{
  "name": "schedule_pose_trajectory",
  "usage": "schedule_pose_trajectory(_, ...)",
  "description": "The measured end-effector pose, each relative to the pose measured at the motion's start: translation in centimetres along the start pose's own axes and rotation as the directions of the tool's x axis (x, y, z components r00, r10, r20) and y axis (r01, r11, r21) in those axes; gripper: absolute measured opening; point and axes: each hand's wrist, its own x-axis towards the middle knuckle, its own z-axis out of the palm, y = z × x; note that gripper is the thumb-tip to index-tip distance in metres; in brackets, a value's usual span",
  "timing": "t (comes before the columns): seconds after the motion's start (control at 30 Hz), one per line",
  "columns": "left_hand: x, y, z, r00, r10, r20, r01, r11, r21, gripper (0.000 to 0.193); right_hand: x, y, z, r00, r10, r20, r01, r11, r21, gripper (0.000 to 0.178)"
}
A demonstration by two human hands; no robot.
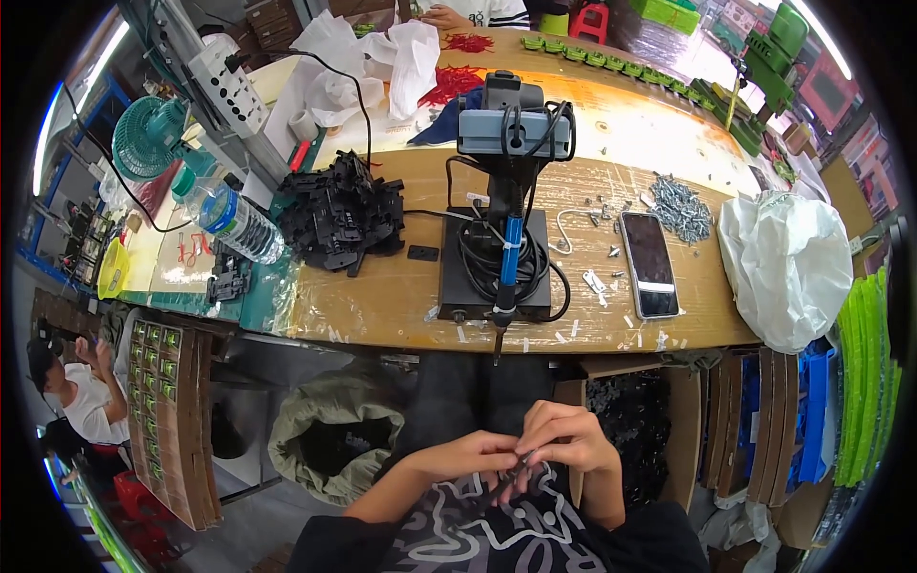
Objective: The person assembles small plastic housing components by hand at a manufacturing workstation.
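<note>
1. The left hand (468,456) and the right hand (564,441) are together in the lap, below the edge of the wooden workbench (382,296).
2. Both hands pinch one small dark part (513,475); its exact shape is too small to tell.
3. On the bench, a blue-handled electric screwdriver (508,258) hangs from a black stand (495,277).
4. A black smartphone (650,263) lies right of the stand, near a heap of silver screws (683,205).
5. A pile of black plastic parts (342,212) lies left of the stand.

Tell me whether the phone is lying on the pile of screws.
No. The phone lies flat on the bare wooden table, beside the pile of screws and apart from it.
</note>
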Motion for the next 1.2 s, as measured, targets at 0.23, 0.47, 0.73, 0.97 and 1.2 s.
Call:
schedule_pose_trajectory(0.23,0.5,-4.3,-0.2,0.989,0.082,-0.123,-0.141,0.768,-0.625,0.032,-0.3,2.2,0.5,0.995,0.094,0.033,-0.096,0.994,0.055,0.014)
schedule_pose_trajectory(0.47,0.0,-4.3,-1.0,0.798,0.165,-0.580,-0.329,0.925,-0.191,0.023,-1.1,4.4,1.9,0.959,0.186,-0.213,-0.210,0.973,-0.096,0.014)
schedule_pose_trajectory(0.73,1.2,-4.1,-3.1,0.307,0.427,-0.851,-0.263,0.897,0.355,0.006,-1.2,6.2,3.7,0.726,0.688,0.017,-0.620,0.644,0.449,0.023)
schedule_pose_trajectory(0.97,2.6,-3.3,-3.9,0.335,0.510,-0.792,-0.281,0.857,0.432,0.007,-0.7,5.4,4.5,0.705,0.676,-0.216,-0.484,0.681,0.550,0.016)
schedule_pose_trajectory(1.2,3.2,-2.3,-4.0,0.348,0.511,-0.786,-0.322,0.853,0.411,0.009,-0.3,4.9,4.2,0.712,0.647,-0.273,-0.435,0.711,0.552,0.016)
